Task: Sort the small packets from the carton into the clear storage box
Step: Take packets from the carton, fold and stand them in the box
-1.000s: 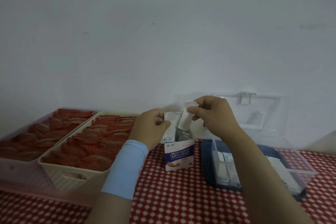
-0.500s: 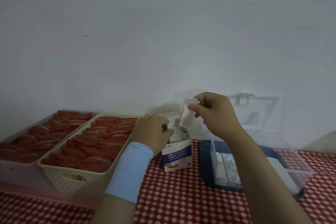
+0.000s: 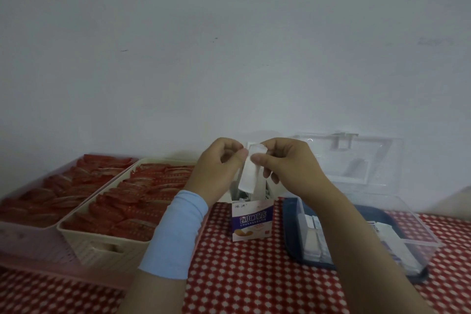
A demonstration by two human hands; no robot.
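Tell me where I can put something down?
Free: checked cloth in front of the carton, between cream basket and clear box. Crowded: baskets full of red packets; left hand and right hand pinch a packet above the carton.

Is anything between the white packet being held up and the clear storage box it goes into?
Nothing visible does. The left hand and right hand pinch the small white paper packet above the purple-and-white carton; the clear plastic storage box stands right of it, lid tipped back open.
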